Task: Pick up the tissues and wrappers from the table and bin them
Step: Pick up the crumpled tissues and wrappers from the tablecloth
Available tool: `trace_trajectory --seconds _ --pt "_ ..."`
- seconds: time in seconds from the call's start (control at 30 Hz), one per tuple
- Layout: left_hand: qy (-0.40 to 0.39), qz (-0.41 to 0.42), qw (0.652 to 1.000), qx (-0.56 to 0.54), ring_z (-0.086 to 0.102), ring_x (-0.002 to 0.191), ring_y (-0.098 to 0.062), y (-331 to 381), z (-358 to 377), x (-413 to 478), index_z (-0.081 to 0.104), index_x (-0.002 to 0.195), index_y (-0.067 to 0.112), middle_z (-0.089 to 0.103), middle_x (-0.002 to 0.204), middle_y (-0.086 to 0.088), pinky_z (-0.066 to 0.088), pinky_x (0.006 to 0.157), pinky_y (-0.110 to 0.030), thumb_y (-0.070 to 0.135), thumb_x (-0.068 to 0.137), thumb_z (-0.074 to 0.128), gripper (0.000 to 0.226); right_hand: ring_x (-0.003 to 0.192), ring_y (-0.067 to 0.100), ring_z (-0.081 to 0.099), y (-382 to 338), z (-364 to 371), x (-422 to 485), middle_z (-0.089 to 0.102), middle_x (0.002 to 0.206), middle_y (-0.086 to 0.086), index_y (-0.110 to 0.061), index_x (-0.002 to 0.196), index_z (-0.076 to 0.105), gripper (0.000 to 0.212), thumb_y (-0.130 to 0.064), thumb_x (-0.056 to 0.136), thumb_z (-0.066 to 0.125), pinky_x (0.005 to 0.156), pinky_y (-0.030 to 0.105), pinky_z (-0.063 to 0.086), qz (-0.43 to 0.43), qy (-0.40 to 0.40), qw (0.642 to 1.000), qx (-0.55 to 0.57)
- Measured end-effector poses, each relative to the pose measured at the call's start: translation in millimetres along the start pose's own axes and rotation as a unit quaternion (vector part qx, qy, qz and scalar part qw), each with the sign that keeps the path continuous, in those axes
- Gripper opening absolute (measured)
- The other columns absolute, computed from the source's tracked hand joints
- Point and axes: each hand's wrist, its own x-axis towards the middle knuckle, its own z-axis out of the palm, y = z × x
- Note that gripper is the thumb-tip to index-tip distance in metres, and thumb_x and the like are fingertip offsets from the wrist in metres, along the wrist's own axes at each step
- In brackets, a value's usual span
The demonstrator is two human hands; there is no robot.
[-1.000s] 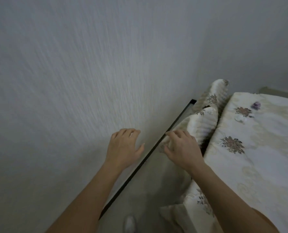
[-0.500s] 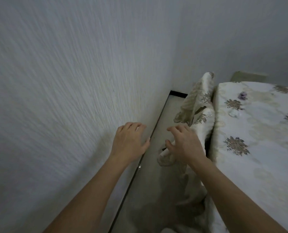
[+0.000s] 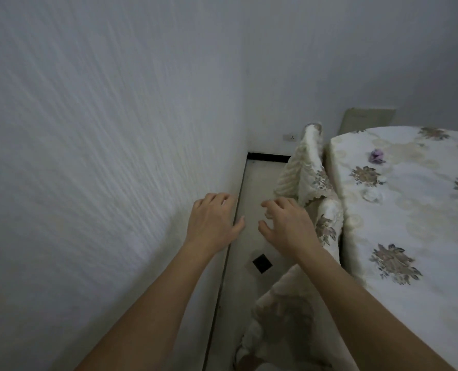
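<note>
Both hands empty, fingers spread: left hand (image 3: 213, 220), right hand (image 3: 286, 223). Table (image 3: 410, 236) cut off right; purple wrapper (image 3: 377, 156) and tissue (image 3: 371, 194) near its far edge, blurred.

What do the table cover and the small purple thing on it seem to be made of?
The table cover looks like woven fabric with a slight sheen and a flower pattern; it hangs in folds. The purple thing looks like crumpled thin wrapper or tissue; too small to tell.

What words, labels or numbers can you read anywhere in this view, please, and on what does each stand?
None can be read.
Leaning board behind the table: faint marks, too blurred to read.
Wall socket: no legible marking.
Purple wrapper: too small to show print.
</note>
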Motion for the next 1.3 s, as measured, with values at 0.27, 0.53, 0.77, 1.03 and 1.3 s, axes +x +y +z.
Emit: trace_trajectory --seconds 0.27,0.53,0.77,1.03,1.3 --pt "-0.014 0.043 0.999 -0.02 0.059 0.106 -0.023 -10.9 35.3 152.0 0.061 0.122 0.02 0.066 0.117 0.0 0.049 0.087 -0.041 0.055 0.081 0.04 0.057 0.106 0.026 0.059 60.7 9.0 111.9 0.066 0.111 0.004 -0.02 0.119 0.063 0.041 -0.041 0.083 0.059 0.08 0.04 0.051 0.066 0.022 0.998 -0.004" --pt "-0.028 0.088 0.995 -0.041 0.059 0.105 -0.022 1.7 74.3 248.8 0.061 0.119 0.021 0.067 0.115 0.001 0.049 0.084 -0.039 0.055 0.082 0.042 0.053 0.097 0.026 0.059 118.5 19.8 162.0 0.066 0.102 0.002 -0.021 0.11 0.065 0.036 -0.037 0.078 0.063 0.077 0.041 0.051 0.133 0.025 0.991 0.005" --pt "-0.052 0.133 0.988 -0.06 0.058 0.109 -0.023 19.4 110.7 334.5 0.059 0.122 0.021 0.066 0.116 0.0 0.048 0.089 -0.04 0.052 0.084 0.049 0.05 0.098 0.026 0.06 164.2 30.2 208.5 0.065 0.102 0.003 -0.017 0.108 0.066 0.041 -0.042 0.081 0.048 0.076 0.041 0.053 0.175 0.023 0.984 -0.011" --pt "-0.063 0.195 0.974 -0.092 0.059 0.105 -0.026 48.3 169.1 487.6 0.063 0.118 0.018 0.068 0.112 -0.003 0.051 0.085 -0.042 0.053 0.08 0.04 0.056 0.097 0.027 0.059 234.9 41.1 285.7 0.065 0.102 0.004 -0.017 0.106 0.065 0.032 -0.035 0.082 0.054 0.075 0.042 0.052 0.248 0.022 0.968 -0.016" --pt "-0.088 0.309 0.935 -0.15 0.057 0.109 -0.024 115.7 201.2 628.0 0.062 0.119 0.016 0.066 0.117 -0.002 0.047 0.088 -0.041 0.051 0.082 0.043 0.054 0.093 0.025 0.059 297.7 31.9 357.8 0.065 0.098 0.002 -0.018 0.105 0.066 0.03 -0.031 0.08 0.055 0.071 0.035 0.047 0.358 0.053 0.931 -0.04"
